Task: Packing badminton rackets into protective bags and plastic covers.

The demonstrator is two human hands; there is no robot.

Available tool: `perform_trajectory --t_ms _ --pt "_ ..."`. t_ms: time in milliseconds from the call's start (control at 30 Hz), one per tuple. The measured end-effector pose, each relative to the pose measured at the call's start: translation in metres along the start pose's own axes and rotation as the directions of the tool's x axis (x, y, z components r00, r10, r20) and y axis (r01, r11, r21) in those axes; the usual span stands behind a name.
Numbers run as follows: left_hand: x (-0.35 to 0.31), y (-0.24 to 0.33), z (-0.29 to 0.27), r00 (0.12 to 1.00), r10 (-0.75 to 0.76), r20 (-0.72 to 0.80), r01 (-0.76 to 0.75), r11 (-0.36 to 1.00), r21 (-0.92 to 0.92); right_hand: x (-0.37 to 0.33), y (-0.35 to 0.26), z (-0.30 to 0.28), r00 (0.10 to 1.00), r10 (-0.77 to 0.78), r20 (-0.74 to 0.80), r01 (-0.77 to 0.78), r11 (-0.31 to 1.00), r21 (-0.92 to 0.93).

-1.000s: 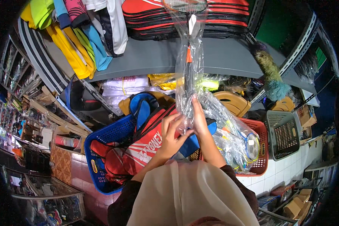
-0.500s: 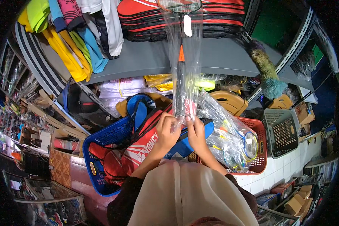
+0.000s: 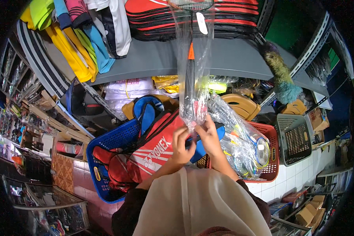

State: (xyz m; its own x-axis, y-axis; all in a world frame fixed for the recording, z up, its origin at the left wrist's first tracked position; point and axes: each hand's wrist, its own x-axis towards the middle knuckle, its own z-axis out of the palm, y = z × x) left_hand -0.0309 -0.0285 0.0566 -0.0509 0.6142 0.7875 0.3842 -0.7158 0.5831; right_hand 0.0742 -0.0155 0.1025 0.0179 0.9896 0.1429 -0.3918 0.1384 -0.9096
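A badminton racket (image 3: 190, 74) with a dark handle and an orange cone stands upright before me inside a clear plastic sleeve (image 3: 202, 51). Its head rises past the top edge of the picture. At the gathered lower end of the sleeve, my right hand (image 3: 210, 138) pinches the plastic between thumb and fingers. My left hand (image 3: 179, 148) is just below and to the left, its fingers loosely bent and apart from the thumb, with nothing visible in them. Behind my hands lies a red racket bag (image 3: 151, 155) in a blue basket (image 3: 100, 155).
Several wrapped rackets (image 3: 240, 145) fill a red basket (image 3: 273, 165) on the right, beside a grey basket (image 3: 293, 135). A grey shelf (image 3: 145, 59) ahead carries stacked red and black racket covers (image 3: 149, 21). Folded shirts (image 3: 74, 59) hang over its left end; a duster (image 3: 281, 72) hangs at right.
My left hand has come off the sleeve's lower end and dropped slightly down and right. My right hand has shifted a little right and keeps its pinch on the plastic.
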Motion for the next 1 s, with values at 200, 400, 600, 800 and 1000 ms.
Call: perform_trajectory --t_ms 200,400,600,800,1000 --pt "-0.005 -0.005 -0.022 0.922 -0.283 0.265 0.356 0.887 -0.294 0.003 -0.003 0.001 0.995 0.078 -0.057 -0.076 0.997 0.020" --pt "0.055 -0.034 -0.028 0.874 -0.438 0.211 0.484 0.824 -0.296 0.010 0.005 -0.001 0.996 0.085 -0.023 -0.080 0.983 0.166" --pt "0.073 -0.049 -0.016 0.375 -0.496 0.783 0.923 0.116 -0.368 0.013 0.045 -0.037 0.869 0.340 0.360 -0.495 0.561 0.664" --pt "0.090 -0.041 -0.017 0.514 -0.044 0.857 0.841 0.225 -0.492 0.005 0.076 -0.045 0.769 0.365 0.525 -0.626 0.261 0.735" --pt "0.091 -0.028 -0.021 0.635 -0.251 0.731 0.752 0.418 -0.510 -0.007 0.022 -0.003 0.967 0.254 0.008 -0.228 0.854 0.467"
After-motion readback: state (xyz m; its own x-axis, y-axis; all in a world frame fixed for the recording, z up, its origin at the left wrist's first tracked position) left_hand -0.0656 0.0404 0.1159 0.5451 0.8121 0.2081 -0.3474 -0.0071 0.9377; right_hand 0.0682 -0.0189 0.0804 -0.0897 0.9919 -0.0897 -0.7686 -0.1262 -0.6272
